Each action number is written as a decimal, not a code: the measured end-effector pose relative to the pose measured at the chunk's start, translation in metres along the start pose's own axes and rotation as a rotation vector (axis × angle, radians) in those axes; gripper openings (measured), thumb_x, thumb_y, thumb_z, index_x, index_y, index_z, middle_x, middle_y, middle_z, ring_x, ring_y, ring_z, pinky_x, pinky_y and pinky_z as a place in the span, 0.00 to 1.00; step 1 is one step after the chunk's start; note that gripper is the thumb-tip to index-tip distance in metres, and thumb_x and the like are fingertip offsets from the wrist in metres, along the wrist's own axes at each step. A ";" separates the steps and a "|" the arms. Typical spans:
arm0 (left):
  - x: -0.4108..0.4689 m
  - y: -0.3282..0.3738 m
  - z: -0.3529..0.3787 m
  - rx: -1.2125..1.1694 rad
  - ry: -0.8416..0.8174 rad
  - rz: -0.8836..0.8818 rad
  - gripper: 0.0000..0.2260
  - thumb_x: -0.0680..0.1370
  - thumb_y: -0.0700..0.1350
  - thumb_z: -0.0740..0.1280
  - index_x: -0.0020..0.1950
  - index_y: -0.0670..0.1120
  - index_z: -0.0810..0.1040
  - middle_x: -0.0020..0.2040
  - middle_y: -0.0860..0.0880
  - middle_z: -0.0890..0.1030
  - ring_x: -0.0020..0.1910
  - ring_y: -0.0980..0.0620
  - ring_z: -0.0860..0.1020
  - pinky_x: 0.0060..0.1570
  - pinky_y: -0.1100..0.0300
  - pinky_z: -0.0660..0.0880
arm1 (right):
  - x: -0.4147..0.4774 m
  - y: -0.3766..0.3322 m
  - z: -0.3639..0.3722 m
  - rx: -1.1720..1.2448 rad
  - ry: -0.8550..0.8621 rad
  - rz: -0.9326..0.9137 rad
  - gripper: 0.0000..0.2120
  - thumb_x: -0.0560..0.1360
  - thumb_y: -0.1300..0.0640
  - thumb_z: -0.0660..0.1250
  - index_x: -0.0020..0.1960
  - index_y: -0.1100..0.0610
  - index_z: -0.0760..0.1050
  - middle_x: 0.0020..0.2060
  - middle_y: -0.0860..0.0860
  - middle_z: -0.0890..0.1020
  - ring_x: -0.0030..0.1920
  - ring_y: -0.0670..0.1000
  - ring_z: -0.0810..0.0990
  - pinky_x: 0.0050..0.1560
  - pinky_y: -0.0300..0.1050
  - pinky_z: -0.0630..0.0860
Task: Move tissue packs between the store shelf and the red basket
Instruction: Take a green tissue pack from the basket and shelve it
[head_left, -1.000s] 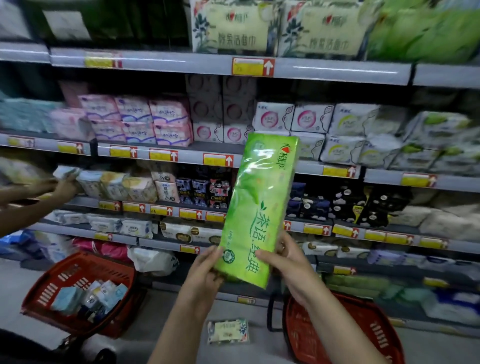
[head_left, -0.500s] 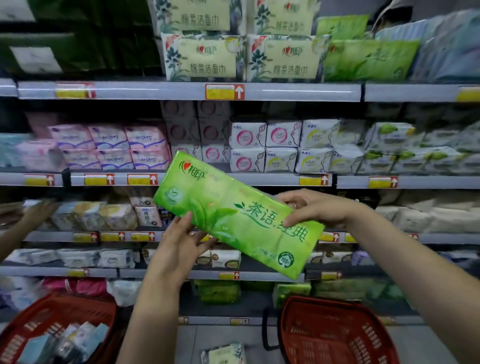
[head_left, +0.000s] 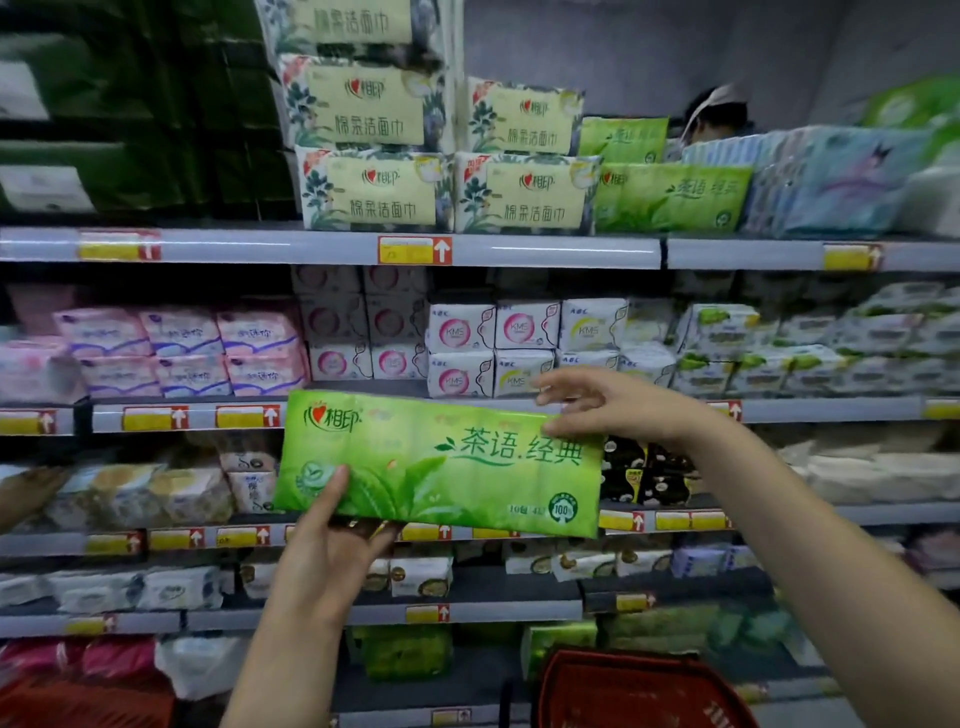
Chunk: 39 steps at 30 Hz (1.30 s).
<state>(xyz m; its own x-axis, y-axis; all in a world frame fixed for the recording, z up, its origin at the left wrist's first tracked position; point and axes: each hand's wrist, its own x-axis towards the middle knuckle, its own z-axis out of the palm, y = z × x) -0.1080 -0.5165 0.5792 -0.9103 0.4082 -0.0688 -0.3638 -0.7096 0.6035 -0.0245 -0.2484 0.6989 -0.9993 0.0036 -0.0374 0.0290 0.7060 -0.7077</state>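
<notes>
Green tissue pack (head_left: 441, 465) held level and lengthwise in front of the store shelf (head_left: 545, 252), printed face toward the camera, level with the middle shelf rows. Left hand (head_left: 332, 540) under the pack's lower left edge, thumb pressed on the front face, fingers tucked behind: closed on the pack. Right hand (head_left: 597, 410) at the upper right corner, thumb on the front by the printed characters, fingers spread loosely over the top edge; a light pinch rather than a full grasp. Red basket (head_left: 634, 691) low in the frame, below and right of the pack, only its rim and near wall in view. Matching green packs (head_left: 670, 197) on the top shelf, just right of cream floral packs (head_left: 374, 192) stacked in rows. White and pink small packs (head_left: 462, 332) on the shelf directly behind the held pack. Second red basket (head_left: 78, 701) at the lower left corner, blurred. Someone else's hand (head_left: 26, 491) at the far left edge, touching packs on a lower shelf.
</notes>
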 end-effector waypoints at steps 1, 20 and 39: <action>0.001 -0.001 0.003 -0.002 0.005 0.000 0.15 0.70 0.47 0.66 0.57 0.49 0.76 0.45 0.47 0.86 0.42 0.50 0.85 0.42 0.47 0.81 | -0.008 0.003 -0.001 0.046 0.074 0.000 0.27 0.69 0.44 0.70 0.66 0.41 0.67 0.63 0.44 0.73 0.58 0.39 0.75 0.60 0.38 0.70; 0.010 -0.031 0.075 0.056 -0.074 -0.005 0.36 0.61 0.51 0.79 0.65 0.45 0.71 0.64 0.44 0.78 0.61 0.44 0.78 0.57 0.41 0.74 | -0.076 0.057 0.023 0.670 0.698 0.048 0.43 0.53 0.35 0.78 0.65 0.47 0.71 0.58 0.46 0.81 0.59 0.47 0.79 0.59 0.47 0.76; 0.114 -0.129 0.212 0.096 -0.034 0.241 0.15 0.79 0.38 0.61 0.64 0.49 0.65 0.59 0.43 0.75 0.49 0.44 0.77 0.29 0.52 0.81 | -0.065 0.159 -0.143 0.528 0.794 -0.115 0.16 0.75 0.61 0.65 0.51 0.40 0.67 0.49 0.36 0.74 0.37 0.24 0.75 0.35 0.22 0.71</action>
<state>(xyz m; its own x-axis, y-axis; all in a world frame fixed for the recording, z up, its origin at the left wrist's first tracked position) -0.1235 -0.2569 0.6620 -0.9606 0.2545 0.1120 -0.1155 -0.7317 0.6718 0.0413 -0.0354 0.6895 -0.7157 0.5698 0.4037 -0.2574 0.3221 -0.9110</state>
